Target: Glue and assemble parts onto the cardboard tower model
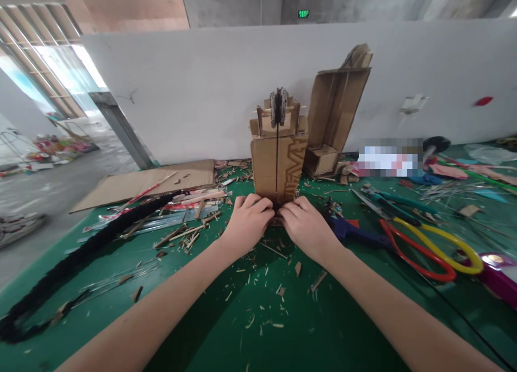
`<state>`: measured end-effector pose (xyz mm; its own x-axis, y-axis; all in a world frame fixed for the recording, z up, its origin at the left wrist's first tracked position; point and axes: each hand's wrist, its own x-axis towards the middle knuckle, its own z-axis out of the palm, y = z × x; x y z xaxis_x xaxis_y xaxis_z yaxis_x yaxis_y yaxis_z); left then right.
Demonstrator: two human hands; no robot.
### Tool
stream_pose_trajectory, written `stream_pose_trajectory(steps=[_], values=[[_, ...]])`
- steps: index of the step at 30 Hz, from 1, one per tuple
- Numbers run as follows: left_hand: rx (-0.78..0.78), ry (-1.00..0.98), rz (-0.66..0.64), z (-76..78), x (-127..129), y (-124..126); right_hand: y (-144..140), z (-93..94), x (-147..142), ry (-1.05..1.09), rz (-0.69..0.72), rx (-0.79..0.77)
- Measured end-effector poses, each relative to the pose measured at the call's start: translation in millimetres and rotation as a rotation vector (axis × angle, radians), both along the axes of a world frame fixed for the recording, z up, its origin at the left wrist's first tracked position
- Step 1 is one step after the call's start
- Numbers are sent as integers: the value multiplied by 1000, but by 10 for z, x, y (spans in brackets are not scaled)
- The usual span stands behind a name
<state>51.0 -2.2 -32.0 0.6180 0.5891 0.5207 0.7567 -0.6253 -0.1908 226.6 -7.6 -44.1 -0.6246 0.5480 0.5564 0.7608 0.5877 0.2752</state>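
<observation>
Cardboard makes up the upright box [264, 165] standing on the green surface [226, 342], directly in front of the person. A black cord [277, 165] drops from the wheel [284, 107] on its top, down the front face to the fingertips. Left hand [251, 217] and right hand [306, 224] meet at the box's foot, fingers curled inward; whether either grip is pinching the cord, I cannot tell (the fingers hide it). Scissors [390, 231] lie beyond the right hand, a fuzzy black strip [100, 241] off to the left.
</observation>
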Motion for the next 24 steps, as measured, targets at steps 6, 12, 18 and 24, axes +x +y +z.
stream_pose_trajectory(steps=[6,12,18,24], values=[[2,27,-5,-15,-2,6,-53,94,12,73,68,-30],[-37,-93,18,9,-39,9,-82,106,26,225,51,-105],[-107,-248,0,85,-105,21,-96,101,77,362,89,-156],[-111,-274,0,158,-175,55,-96,88,77,399,102,-160]])
